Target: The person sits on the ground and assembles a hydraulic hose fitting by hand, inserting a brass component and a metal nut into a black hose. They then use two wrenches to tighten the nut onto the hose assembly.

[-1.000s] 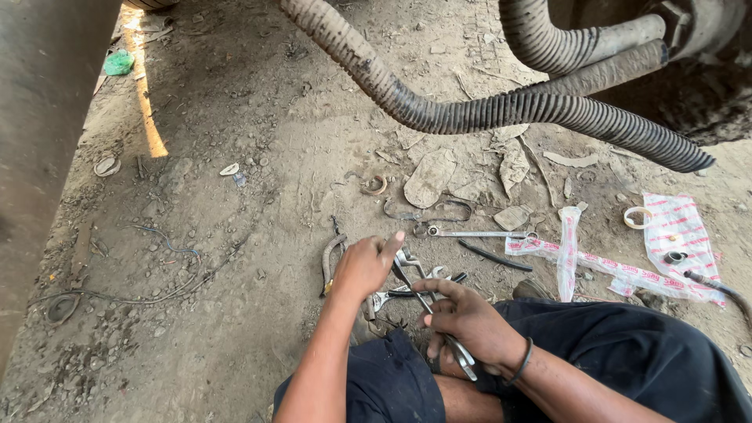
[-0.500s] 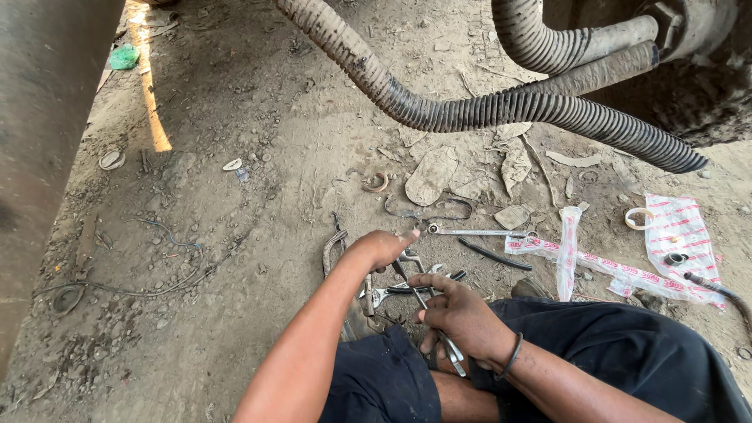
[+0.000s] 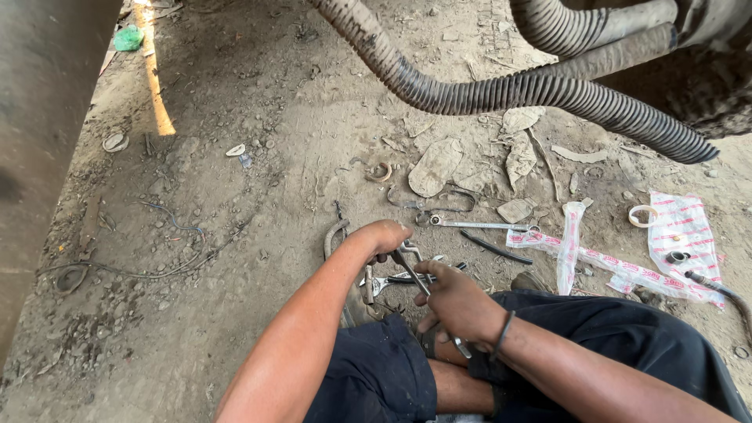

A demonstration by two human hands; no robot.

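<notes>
The picture was lit by soft daylight, and most of the dirt ground [image 3: 235, 235] sat in even shade. One bright strip of sunlight [image 3: 153, 78] lay at the top left. The dark wall [image 3: 39, 157] on the left looked blurry and smooth. The hoses [image 3: 486, 90] at the top bent a lot near the edge. The middle looked sharp, with no glare.

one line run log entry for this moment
left hand: on long grey metal spanner | right hand: gripping same spanner | nearby: loose tools on dirt ground, black ribbed hose overhead
</notes>
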